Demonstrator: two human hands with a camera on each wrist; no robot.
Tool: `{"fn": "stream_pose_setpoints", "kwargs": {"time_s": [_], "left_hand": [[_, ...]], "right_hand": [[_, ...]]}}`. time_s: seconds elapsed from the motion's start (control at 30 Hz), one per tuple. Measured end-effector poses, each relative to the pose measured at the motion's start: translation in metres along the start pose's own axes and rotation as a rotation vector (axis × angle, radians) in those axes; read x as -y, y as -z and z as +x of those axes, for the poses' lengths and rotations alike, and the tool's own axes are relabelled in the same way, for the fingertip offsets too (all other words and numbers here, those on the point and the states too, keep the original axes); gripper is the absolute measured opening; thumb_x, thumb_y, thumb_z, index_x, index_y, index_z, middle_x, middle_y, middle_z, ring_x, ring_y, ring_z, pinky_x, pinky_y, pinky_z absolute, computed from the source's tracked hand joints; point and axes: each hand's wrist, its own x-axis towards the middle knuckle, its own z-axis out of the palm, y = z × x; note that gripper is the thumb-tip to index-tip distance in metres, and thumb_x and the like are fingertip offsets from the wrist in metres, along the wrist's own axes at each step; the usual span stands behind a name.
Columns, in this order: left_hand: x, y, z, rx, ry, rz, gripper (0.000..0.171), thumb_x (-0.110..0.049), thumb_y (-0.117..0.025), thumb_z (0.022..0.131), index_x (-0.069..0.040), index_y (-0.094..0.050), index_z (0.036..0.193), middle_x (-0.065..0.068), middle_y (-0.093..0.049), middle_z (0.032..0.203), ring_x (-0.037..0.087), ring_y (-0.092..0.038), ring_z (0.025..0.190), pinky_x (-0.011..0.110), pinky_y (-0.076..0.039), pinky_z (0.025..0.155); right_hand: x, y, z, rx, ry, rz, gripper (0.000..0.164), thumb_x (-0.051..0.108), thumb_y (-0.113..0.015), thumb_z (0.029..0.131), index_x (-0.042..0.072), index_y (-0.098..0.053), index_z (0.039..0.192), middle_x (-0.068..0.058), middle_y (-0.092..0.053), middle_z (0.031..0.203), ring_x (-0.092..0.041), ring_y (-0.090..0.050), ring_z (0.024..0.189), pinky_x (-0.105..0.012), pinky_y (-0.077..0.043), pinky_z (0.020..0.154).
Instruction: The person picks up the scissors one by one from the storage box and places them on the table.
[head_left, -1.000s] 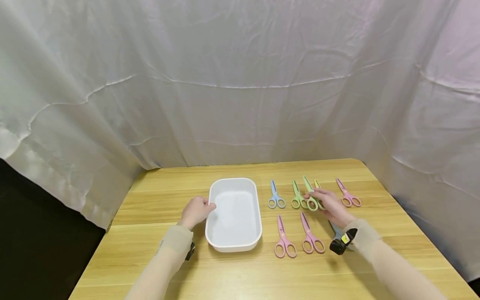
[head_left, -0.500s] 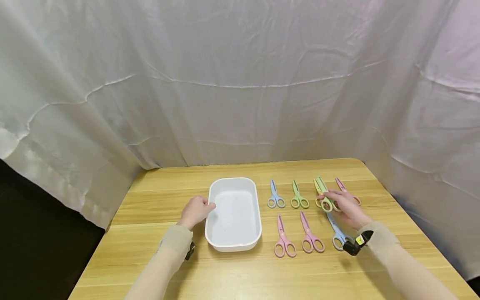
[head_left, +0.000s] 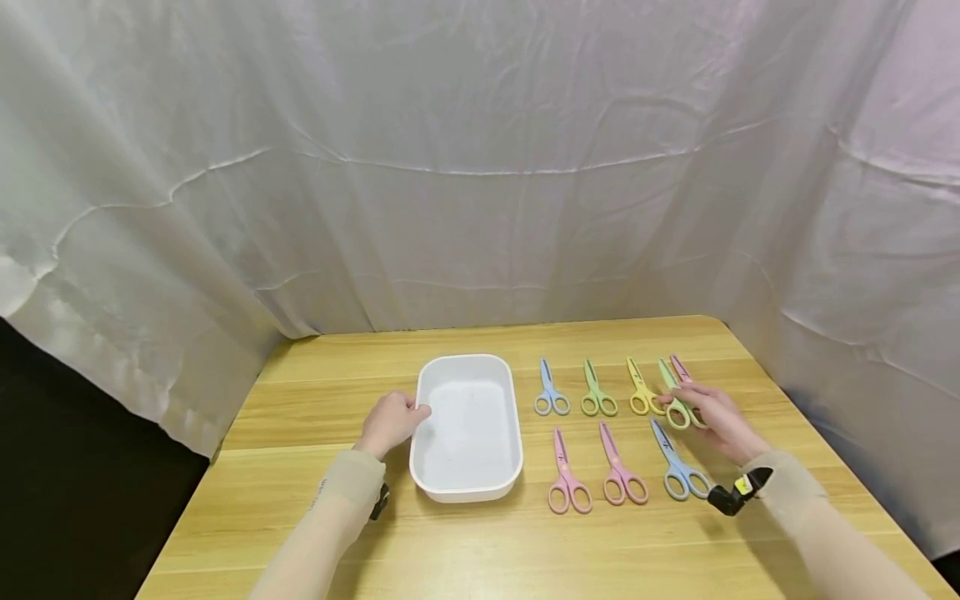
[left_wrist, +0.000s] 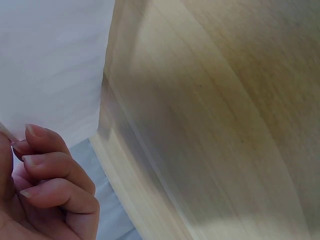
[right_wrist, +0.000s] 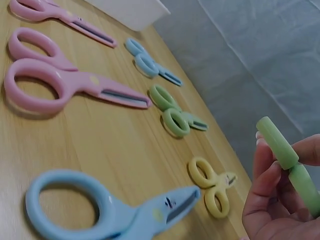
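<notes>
My left hand (head_left: 390, 425) grips the left rim of a white plastic tray (head_left: 467, 497), thumb over the edge and fingers on the outer wall. Nothing lies inside the tray. At the right, my right hand (head_left: 718, 423) pinches light green scissors (head_left: 667, 377) by the handles. In the right wrist view the handle loops of these green scissors (right_wrist: 278, 143) show edge-on between thumb and fingers, raised above the table. Yellow scissors (head_left: 637, 382) lie just left of that hand. Pink scissors (head_left: 679, 367) behind it are partly covered by the hand and held scissors.
Blue scissors (head_left: 548, 387) and green scissors (head_left: 594, 385) lie in the back row. Nearer the front are two pink scissors, one left (head_left: 564, 471) and one right (head_left: 615, 467), plus blue scissors (head_left: 672, 460). A pale curtain (head_left: 480, 233) hangs around the wooden table (head_left: 480, 558).
My right hand has carried the green scissors rightward, from beside the other green pair, past the yellow scissors, to the far right pink ones. The left hand and tray stay put.
</notes>
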Motion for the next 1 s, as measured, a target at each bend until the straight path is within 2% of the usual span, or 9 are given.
{"fn": "stream_pose_setpoints", "kwargs": {"time_s": [0.2, 0.3, 0.43, 0.6, 0.77, 0.93, 1.0], "left_hand": [[0.001, 0.000, 0.001, 0.000, 0.003, 0.005, 0.030, -0.032, -0.062, 0.090, -0.008, -0.065, 0.073, 0.001, -0.059, 0.067, 0.015, -0.052, 0.062, 0.025, -0.038, 0.056], [0.000, 0.000, 0.000, -0.003, 0.005, 0.007, 0.030, -0.032, -0.062, 0.090, -0.007, -0.067, 0.076, 0.002, -0.061, 0.069, 0.015, -0.053, 0.064, 0.025, -0.038, 0.056], [-0.001, 0.000, 0.000, -0.008, 0.005, 0.014, 0.030, -0.033, -0.062, 0.090, -0.010, -0.064, 0.071, 0.001, -0.059, 0.068, 0.015, -0.052, 0.063, 0.025, -0.037, 0.055], [-0.001, -0.001, 0.001, -0.010, 0.000, 0.017, 0.032, -0.033, -0.062, 0.089, -0.014, -0.056, 0.064, -0.001, -0.054, 0.062, 0.014, -0.049, 0.060, 0.025, -0.036, 0.054], [0.000, -0.001, 0.001, -0.007, -0.001, 0.015, 0.032, -0.033, -0.062, 0.089, -0.013, -0.058, 0.065, -0.001, -0.055, 0.062, 0.014, -0.049, 0.060, 0.025, -0.036, 0.054], [0.000, 0.000, 0.001, -0.003, 0.002, 0.009, 0.030, -0.032, -0.062, 0.090, -0.009, -0.064, 0.070, 0.000, -0.058, 0.064, 0.014, -0.051, 0.061, 0.025, -0.037, 0.054], [0.000, 0.000, 0.001, 0.000, 0.002, 0.008, 0.030, -0.032, -0.062, 0.090, -0.008, -0.065, 0.072, 0.000, -0.059, 0.065, 0.014, -0.051, 0.062, 0.025, -0.037, 0.055]], "right_hand": [[-0.002, 0.012, -0.004, -0.005, -0.018, 0.020, 0.013, 0.021, -0.055, 0.104, 0.029, -0.064, 0.107, 0.011, -0.075, 0.095, -0.001, -0.064, 0.088, -0.019, -0.055, 0.074], [-0.002, 0.018, -0.006, 0.006, -0.010, -0.021, 0.016, 0.023, -0.053, 0.105, 0.033, -0.066, 0.104, 0.012, -0.074, 0.097, -0.001, -0.064, 0.088, -0.020, -0.055, 0.074], [-0.004, 0.026, -0.008, 0.018, -0.004, -0.044, 0.023, 0.023, -0.050, 0.106, 0.034, -0.069, 0.099, 0.011, -0.074, 0.097, -0.002, -0.063, 0.087, -0.020, -0.055, 0.073], [-0.007, 0.035, -0.012, 0.028, -0.015, 0.002, 0.019, 0.024, -0.050, 0.106, 0.031, -0.067, 0.102, 0.008, -0.075, 0.098, -0.003, -0.064, 0.086, -0.021, -0.055, 0.071], [-0.011, 0.041, -0.016, -0.007, -0.023, -0.079, 0.014, 0.028, -0.051, 0.105, 0.026, -0.063, 0.112, 0.012, -0.075, 0.097, -0.002, -0.064, 0.085, -0.021, -0.054, 0.071], [-0.014, 0.045, -0.018, -0.057, -0.032, -0.220, 0.027, 0.035, -0.052, 0.105, 0.017, -0.066, 0.118, 0.020, -0.069, 0.097, 0.001, -0.059, 0.086, -0.022, -0.051, 0.074], [-0.014, 0.047, -0.019, -0.063, -0.035, -0.258, 0.036, 0.036, -0.051, 0.105, 0.010, -0.064, 0.125, 0.022, -0.068, 0.098, 0.002, -0.058, 0.086, -0.022, -0.050, 0.074]]}}
